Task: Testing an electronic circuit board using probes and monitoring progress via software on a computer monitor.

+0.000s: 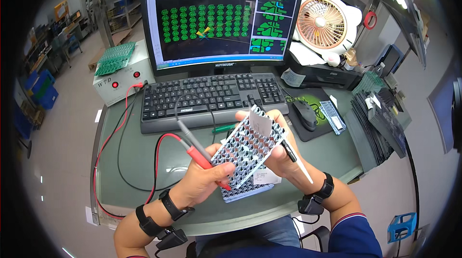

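Above the table's near edge, a circuit board panel [243,148] with rows of small round cut shapes is tilted up between my hands. My left hand [197,183] is closed, its thumb on the panel's left edge. It also grips a red test probe [198,156] and a grey test probe [193,138]. My right hand [283,159] is closed on the panel's right side, with a black-and-white pen [299,165] in the same hand. A paper slip [260,124] lies on the panel's top end. Beneath it rest more panels [245,194] with a white label [266,177].
Behind my hands stand a keyboard [211,96] and a monitor [207,22]. A mouse [305,115] and a small panel [333,117] are at right, near a stack of dark boards [373,125]. Probe cables [98,161] run from a white box [120,82] at left. A fan [321,22] stands behind.
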`<state>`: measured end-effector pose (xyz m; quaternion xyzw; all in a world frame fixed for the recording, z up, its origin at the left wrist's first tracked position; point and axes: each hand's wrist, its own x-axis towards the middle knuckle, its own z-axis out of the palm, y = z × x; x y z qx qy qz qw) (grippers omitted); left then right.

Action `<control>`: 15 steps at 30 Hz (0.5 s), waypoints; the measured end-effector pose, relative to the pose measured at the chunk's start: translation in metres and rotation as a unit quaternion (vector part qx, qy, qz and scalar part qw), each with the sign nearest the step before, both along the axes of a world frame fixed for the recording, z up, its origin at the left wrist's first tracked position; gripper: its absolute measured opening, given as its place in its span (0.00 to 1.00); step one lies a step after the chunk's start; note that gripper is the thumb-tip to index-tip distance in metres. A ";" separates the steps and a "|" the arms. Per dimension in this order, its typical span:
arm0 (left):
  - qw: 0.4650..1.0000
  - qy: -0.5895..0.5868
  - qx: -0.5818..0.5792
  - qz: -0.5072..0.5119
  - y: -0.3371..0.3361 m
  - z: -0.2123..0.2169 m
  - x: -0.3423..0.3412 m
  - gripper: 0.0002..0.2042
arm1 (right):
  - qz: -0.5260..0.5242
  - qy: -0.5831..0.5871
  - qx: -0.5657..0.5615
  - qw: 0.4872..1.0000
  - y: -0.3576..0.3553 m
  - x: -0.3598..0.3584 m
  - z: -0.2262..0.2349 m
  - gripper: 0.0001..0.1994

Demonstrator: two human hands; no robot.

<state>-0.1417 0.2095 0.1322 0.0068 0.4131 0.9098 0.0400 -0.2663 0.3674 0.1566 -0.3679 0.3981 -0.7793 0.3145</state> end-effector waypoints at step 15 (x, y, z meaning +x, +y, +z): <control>0.536 0.503 -0.641 0.222 -0.030 0.023 -0.002 0.14 | -0.110 0.259 0.020 0.959 0.059 -0.018 0.025 0.24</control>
